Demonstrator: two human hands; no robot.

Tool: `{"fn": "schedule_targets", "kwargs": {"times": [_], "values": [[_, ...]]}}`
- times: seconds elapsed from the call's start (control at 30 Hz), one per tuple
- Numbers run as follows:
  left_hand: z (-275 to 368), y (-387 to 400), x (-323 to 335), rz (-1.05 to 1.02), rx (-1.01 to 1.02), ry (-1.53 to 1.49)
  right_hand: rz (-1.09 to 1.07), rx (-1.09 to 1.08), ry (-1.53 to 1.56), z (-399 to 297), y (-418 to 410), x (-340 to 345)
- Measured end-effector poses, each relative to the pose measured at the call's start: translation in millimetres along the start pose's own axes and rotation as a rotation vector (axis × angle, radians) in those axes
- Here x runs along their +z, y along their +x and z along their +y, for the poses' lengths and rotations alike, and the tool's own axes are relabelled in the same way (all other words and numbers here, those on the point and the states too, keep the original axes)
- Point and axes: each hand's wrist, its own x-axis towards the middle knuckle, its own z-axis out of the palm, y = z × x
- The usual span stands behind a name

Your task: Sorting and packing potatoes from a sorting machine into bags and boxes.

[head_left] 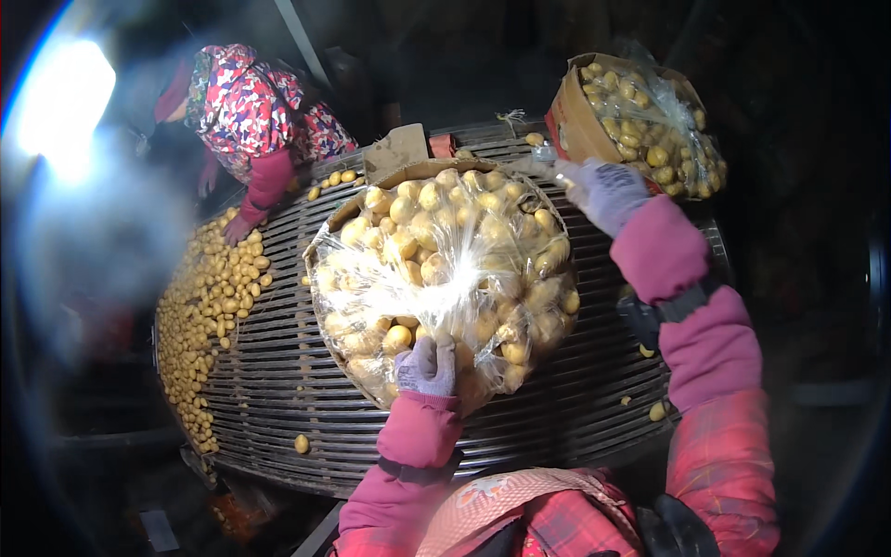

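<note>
A large carton (pixel 341 217) of potatoes stands before me on a slatted metal conveyor, lined with a clear plastic bag (pixel 463 261) that bulges over its near side. Gathered plastic at the near edge is pinched in my gloved left hand (pixel 426 365). Glare whitens the middle of the bag, and several potatoes (pixel 397 337) show through it. My gloved right hand (pixel 605 195) reaches past the carton's far right corner, beside a blurred greyish strip (pixel 532 168). Whether its fingers grip that strip is unclear.
A second bagged potato carton (pixel 592 125) sits tilted at the far right. Loose potatoes (pixel 223 292) cover the left end of the slatted conveyor (pixel 278 411), where a co-worker's gloved hand (pixel 240 228) rests. A cardboard flap (pixel 397 153) stands behind my carton. Stray potatoes (pixel 301 443) lie on the slats.
</note>
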Motion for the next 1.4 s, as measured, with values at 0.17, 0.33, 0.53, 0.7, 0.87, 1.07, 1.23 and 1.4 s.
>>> {"fn": "schedule_targets", "kwargs": {"times": [0.17,0.33,0.53,0.7,0.87,1.07,1.23,1.4], "values": [[2,-3,-11,0.036,-0.042,-0.020,0.063,-0.070,-0.005,-24,7,-8],[5,-3,3,0.037,0.001,-0.101,-0.091,-0.058,-0.204,19,4,40],[0,-1,-1,0.013,-0.035,-0.064,-0.042,-0.035,0.061,44,-87,9],[-12,0,14,0.071,0.011,-0.195,0.027,0.159,0.210,51,-147,37],[-32,1,12,0.016,-0.043,-0.078,0.080,0.159,0.241,32,-151,52],[-19,1,12,0.017,-0.010,-0.132,-0.073,0.265,0.201,13,-116,70],[-13,1,4,0.004,-0.043,-0.062,-0.055,0.252,0.185,5,-144,71],[-7,3,8,0.017,0.011,-0.045,-0.172,0.250,0.200,-5,-147,73]]}}
